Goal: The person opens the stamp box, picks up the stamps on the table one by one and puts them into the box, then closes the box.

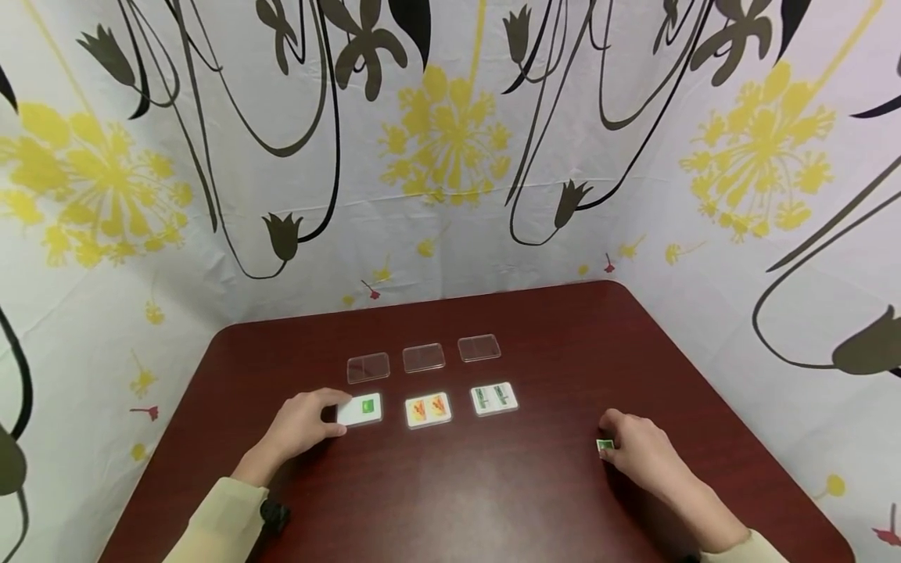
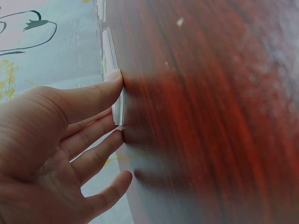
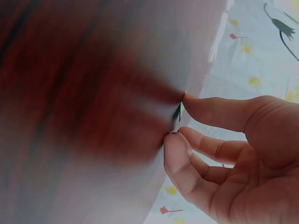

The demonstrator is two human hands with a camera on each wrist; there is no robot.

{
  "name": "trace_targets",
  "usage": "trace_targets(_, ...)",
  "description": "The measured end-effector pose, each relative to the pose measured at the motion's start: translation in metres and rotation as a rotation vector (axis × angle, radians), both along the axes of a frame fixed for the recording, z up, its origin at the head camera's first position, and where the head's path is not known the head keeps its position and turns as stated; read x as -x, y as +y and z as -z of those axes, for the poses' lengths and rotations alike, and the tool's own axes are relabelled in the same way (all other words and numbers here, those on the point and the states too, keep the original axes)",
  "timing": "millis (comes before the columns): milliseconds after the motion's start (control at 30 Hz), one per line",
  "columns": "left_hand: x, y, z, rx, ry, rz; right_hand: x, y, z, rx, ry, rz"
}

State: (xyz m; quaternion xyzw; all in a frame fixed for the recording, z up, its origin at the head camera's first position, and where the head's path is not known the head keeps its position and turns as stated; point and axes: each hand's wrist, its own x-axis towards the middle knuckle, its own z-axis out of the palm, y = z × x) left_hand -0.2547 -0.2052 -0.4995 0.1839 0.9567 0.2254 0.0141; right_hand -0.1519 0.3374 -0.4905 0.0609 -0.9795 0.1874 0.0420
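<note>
My left hand (image 1: pixel 303 422) grips the left-hand white card case (image 1: pixel 359 410) by its near and far edges, thumb against the near one. A green square shows on the case's face. In the left wrist view the case (image 2: pixel 119 109) appears edge-on, flat on the table. Over at the right, my right hand (image 1: pixel 644 453) pinches a small green-and-white square card (image 1: pixel 604 445) close to the tabletop. The right wrist view shows that card (image 3: pixel 180 112) as a thin sliver between thumb and fingertips, its far part hidden by the hand in the head view.
Beside the gripped case lie a case with two orange pictures (image 1: pixel 428 410) and one with two green pictures (image 1: pixel 494 398). Behind them is a row of clear cases, left (image 1: pixel 368 367), middle (image 1: pixel 424 357) and right (image 1: pixel 479 348). The dark red table (image 1: pixel 535 500) meets patterned cloth walls (image 1: pixel 436 258).
</note>
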Motion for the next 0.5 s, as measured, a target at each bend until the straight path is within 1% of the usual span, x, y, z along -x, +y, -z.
trace_targets(300,0.0014,-0.0004,0.0013,0.005,0.001,-0.005,0.0003,-0.0028,0.0003,0.018,-0.002,0.004)
trace_targets(400,0.0006,-0.0010,0.0023,0.001,0.001,-0.005,0.0011,-0.0045,-0.0002,0.039,-0.014,-0.015)
trace_targets(500,-0.0003,-0.0016,0.0028,-0.005,0.002,-0.003,0.0022,-0.0061,-0.0014,0.060,-0.008,-0.049)
